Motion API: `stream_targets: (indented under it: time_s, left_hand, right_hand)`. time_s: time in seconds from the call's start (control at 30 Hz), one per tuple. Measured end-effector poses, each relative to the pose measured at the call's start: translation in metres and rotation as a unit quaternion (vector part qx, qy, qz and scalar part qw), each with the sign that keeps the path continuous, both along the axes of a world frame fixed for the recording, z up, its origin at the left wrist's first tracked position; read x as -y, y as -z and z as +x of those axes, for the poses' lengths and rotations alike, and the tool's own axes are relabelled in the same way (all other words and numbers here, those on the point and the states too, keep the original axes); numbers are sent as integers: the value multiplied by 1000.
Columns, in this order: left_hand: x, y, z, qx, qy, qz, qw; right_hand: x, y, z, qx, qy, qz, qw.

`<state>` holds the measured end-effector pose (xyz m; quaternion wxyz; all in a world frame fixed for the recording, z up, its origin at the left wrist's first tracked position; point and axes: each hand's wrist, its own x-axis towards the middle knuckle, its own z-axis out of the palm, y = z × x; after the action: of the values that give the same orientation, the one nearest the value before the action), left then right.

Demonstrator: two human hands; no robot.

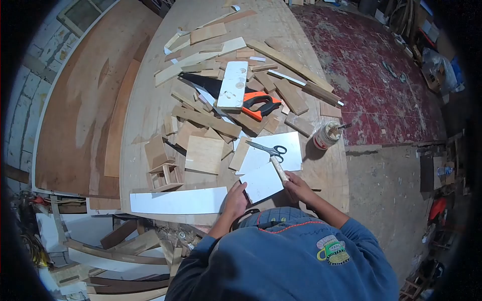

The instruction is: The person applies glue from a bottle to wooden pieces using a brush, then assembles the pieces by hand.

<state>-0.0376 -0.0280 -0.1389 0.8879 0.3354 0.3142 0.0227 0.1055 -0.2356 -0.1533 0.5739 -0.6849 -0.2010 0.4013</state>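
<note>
My left hand (236, 201) grips the left edge of a small white-faced board (262, 182), close in front of my body. In my right hand (297, 188) is a narrow pale wooden strip (277, 168), its length running along the board's right edge. Just beyond the strip's far end lies a pair of scissors (268, 148) with dark handles, on a white sheet (291, 145). A long white strip (178, 201) lies flat to the left of my left hand. My right palm hides the strip's near end.
Wood offcuts (206, 118) cover the workbench (140, 115) ahead. Among them, a handsaw (261, 104) with an orange and black handle lies under a white-faced block (233, 83). A jar (327, 135) with a stick in it stands near the right edge. A small wooden frame (165, 176) sits left.
</note>
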Motion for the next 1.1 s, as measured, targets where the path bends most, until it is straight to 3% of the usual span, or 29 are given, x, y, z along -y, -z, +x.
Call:
stream_targets:
  time_s: [0.03, 0.27, 0.5, 0.8, 0.87, 1.1]
  left_hand:
    - [2, 0, 0, 1, 0, 2, 1000]
    - [2, -3, -5, 3, -3, 41, 999]
    - [0, -5, -3, 37, -39, 60, 997]
    - [-1, -11, 9, -31, -14, 123, 992]
    - [3, -16, 7, -33, -10, 126, 991]
    - [22, -30, 10, -32, -16, 118, 992]
  right_hand:
    - [-1, -1, 0, -40, 5, 7, 999]
    - [10, 23, -2, -41, -20, -44, 998]
    - [16, -3, -4, -83, -43, -36, 995]
    - [21, 11, -8, 3, -16, -47, 999]
    - [19, -27, -7, 143, -78, -179, 970]
    - [14, -16, -2, 200, -74, -121, 969]
